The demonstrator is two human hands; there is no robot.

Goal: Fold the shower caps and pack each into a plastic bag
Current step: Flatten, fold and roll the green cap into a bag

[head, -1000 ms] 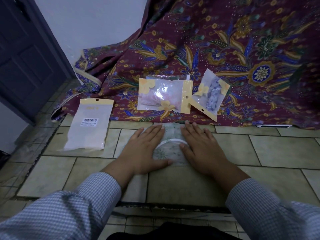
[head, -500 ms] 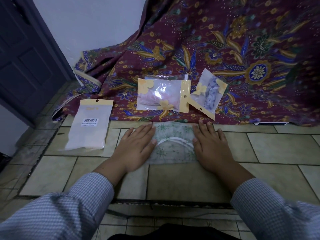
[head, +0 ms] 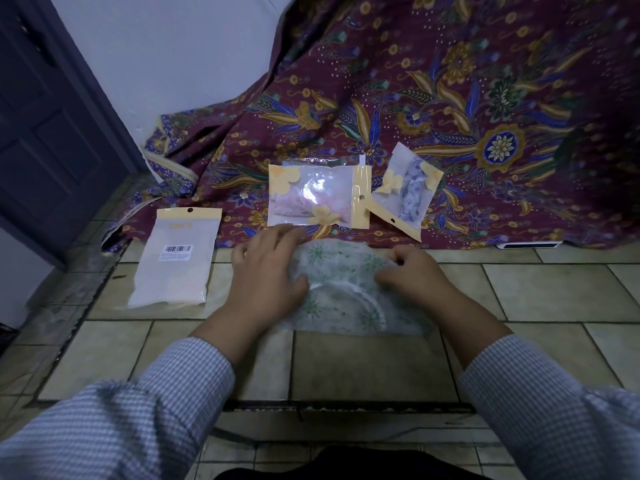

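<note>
Head: hands now curled, gripping shower cap edges.

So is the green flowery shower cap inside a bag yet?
No, out. The shower cap lies on the floor tiles, gripped by the left hand and right hand.

shower cap: translucent white, green floral print | packed bags: clear, yellow flower trim | empty bag: white, yellow header | batik cloth: maroon, gold-blue floral | sleeves: blue-white check | floor tiles: beige
</note>
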